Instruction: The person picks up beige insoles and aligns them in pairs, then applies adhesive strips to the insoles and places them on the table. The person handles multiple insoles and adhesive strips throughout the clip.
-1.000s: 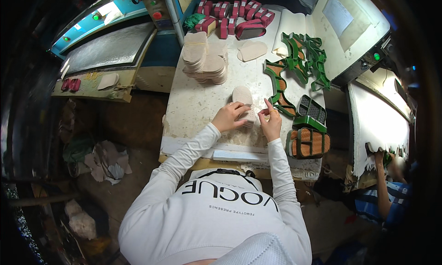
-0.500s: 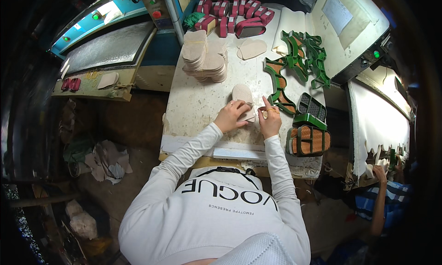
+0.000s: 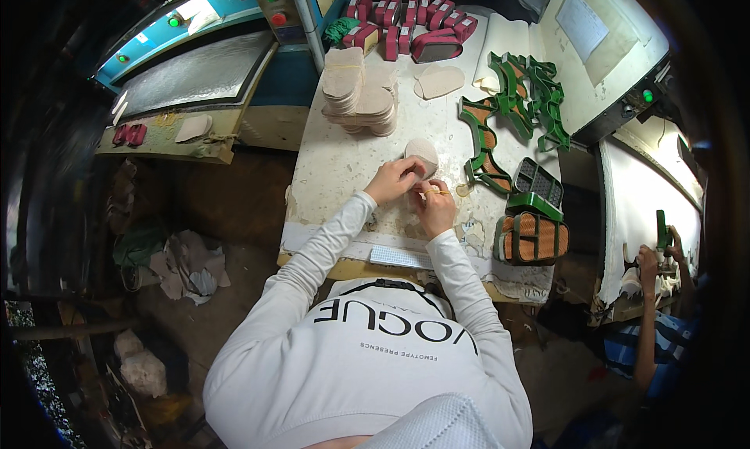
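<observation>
My left hand [image 3: 396, 180] is closed round a small stack of beige insole pieces [image 3: 423, 151], whose rounded far end shows past my fingers. Against the near end of the stack, my right hand [image 3: 435, 207] has its fingers curled in; its fingertips are partly hidden. A thin yellow band crosses the right fingers. Beyond my hands, to the left, stand tall piles of the same insole pieces [image 3: 371, 105], one with a band round it. A loose insole piece [image 3: 439, 82] lies farther back.
Green cutting dies [image 3: 484, 140] line the table's right side, with another green die [image 3: 533, 238] near the front. Magenta dies [image 3: 437, 47] crowd the far end. Machines flank the table [image 3: 328, 203]. At far right, a co-worker's hand [image 3: 648, 263] works by a green die.
My right hand has moved left and its raised index finger has curled in against the insole pieces. My left hand stays on the stack. The view has shifted slightly.
</observation>
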`<action>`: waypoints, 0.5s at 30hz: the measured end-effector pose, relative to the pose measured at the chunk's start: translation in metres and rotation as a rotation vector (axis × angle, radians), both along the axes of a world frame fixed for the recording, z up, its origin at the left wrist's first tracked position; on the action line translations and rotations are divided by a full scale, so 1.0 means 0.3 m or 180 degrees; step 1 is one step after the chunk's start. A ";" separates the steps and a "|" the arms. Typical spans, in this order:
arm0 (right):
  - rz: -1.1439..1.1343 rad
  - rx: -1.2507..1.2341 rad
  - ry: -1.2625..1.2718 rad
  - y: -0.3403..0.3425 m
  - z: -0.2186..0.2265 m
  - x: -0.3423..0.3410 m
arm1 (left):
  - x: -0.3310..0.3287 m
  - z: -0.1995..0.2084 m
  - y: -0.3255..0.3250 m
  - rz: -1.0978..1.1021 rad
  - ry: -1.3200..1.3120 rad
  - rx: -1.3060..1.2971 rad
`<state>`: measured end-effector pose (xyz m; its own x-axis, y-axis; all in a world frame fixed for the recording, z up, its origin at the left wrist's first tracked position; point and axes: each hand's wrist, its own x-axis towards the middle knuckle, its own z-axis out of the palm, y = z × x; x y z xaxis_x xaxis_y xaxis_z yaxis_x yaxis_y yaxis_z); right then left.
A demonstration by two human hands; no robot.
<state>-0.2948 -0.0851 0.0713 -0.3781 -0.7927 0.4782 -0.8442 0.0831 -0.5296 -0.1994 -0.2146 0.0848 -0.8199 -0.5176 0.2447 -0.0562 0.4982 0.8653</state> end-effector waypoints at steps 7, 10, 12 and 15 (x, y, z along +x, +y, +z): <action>-0.0417 -0.0240 -0.1058 0.032 0.003 -0.121 | 0.014 -0.019 0.073 0.0112 -0.0138 -0.1331; -0.0482 -0.0371 -0.1630 0.060 0.005 -0.183 | 0.014 -0.024 0.078 0.0017 -0.0191 -0.1487; -0.0365 -0.0342 -0.1784 0.070 0.002 -0.203 | 0.011 -0.023 0.067 -0.0058 -0.0240 -0.1387; -0.0111 -0.0221 -0.1859 0.075 -0.001 -0.207 | 0.001 -0.021 0.053 -0.0145 -0.0353 -0.1191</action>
<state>-0.3570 -0.0625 0.0710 -0.6197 -0.7493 0.2334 -0.4084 0.0539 -0.9112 -0.1991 -0.1986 0.0785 -0.8720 -0.3719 0.3183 -0.1098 0.7823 0.6132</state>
